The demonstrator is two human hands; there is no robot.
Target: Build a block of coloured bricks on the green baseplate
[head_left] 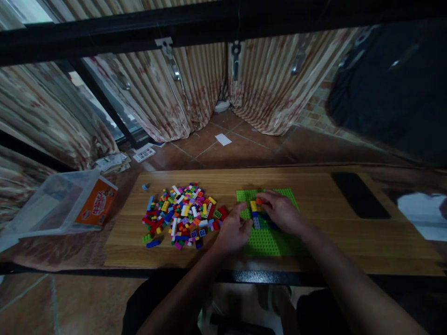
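Observation:
A green studded baseplate (pixel 272 244) lies on the wooden table. On it stands a small row of toy bricks, with a yellow brick (pixel 253 205) at the far end, blue in the middle and a grey brick (pixel 256 223) nearest me. My right hand (pixel 281 211) reaches over the plate from the right, fingertips pinched on an orange-red brick (pixel 259 201) beside the yellow one. Its palm hides part of the plate. At the plate's left edge is my left hand (pixel 232 232), thumb and forefinger apart, with nothing visible between them.
A heap of loose coloured bricks (pixel 188 211) spreads left of the plate. On the table's right lies a black flat phone-like slab (pixel 359 195). A clear plastic box (pixel 63 200) with an orange label stands left of the table. Papers (pixel 223 139) lie on the tiled floor.

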